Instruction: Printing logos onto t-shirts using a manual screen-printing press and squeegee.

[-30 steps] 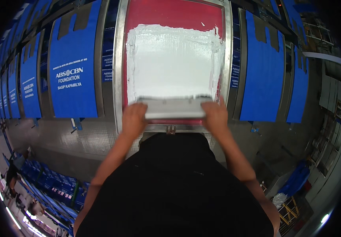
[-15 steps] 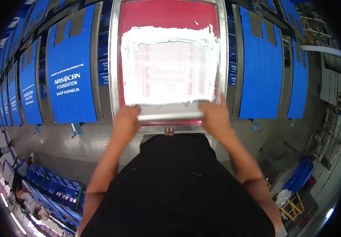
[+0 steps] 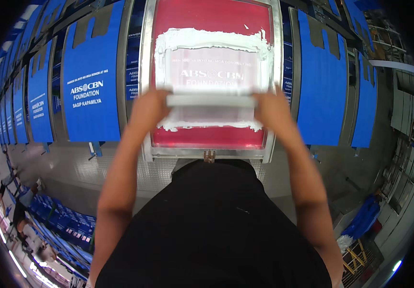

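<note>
A silvery squeegee (image 3: 211, 100), smeared by motion, lies across the middle of a red printing screen (image 3: 207, 138). My left hand (image 3: 150, 111) grips its left end and my right hand (image 3: 273, 113) its right end, fingers closed round it. Thick white ink (image 3: 216, 39) forms a ridge on the far part of the mesh, with streaks down both sides and a ragged line near the front. Through the pale middle of the mesh, lettering shows beyond the squeegee. A metal frame (image 3: 146, 57) surrounds the screen, with a small hinge-like fitting (image 3: 210, 156) at its front edge.
Flat blue bags with cut handles lie on boards in a row: a printed blue bag (image 3: 89, 96) at left, a plain blue bag (image 3: 319, 91) at right. A grey floor (image 3: 96, 170) runs below. Stacked blue pieces (image 3: 60, 218) and a person's arm are at lower left.
Both hands have pushed the squeegee away from me, from the front of the screen to its middle. Lettering in the mesh shows more clearly, and a white ink line is left near the front.
</note>
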The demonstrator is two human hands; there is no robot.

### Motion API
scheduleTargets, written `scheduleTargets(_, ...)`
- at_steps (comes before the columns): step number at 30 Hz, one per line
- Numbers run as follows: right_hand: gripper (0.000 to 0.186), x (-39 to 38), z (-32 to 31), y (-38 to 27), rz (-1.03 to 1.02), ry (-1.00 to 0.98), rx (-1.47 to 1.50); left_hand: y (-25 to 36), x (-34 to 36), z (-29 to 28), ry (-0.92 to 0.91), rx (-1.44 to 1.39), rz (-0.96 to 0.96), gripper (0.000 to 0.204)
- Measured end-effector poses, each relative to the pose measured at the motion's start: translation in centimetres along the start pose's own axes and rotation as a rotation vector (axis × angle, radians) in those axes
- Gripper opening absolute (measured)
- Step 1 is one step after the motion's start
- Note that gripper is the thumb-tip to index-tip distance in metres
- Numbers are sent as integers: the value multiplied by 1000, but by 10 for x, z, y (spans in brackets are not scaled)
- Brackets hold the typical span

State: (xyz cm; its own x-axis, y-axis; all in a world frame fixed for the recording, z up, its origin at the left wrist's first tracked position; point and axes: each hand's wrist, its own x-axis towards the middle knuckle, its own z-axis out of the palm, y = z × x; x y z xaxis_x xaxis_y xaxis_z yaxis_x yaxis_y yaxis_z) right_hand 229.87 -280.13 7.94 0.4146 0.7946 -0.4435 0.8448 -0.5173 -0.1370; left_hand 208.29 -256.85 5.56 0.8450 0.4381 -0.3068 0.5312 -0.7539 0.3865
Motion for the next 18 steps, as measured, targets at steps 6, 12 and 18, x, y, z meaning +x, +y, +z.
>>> scheduleTargets(6,42,-36,72,-3,-82,337,124,-6,-47,71,259,-61,173,44)
scheduleTargets(12,37,123,-26,51,-23,304,13,2,124,-39,144,130,49,36)
scheduleTargets(18,40,-36,23,-11,17,109,82,-2,-36,23,26,-18,68,38)
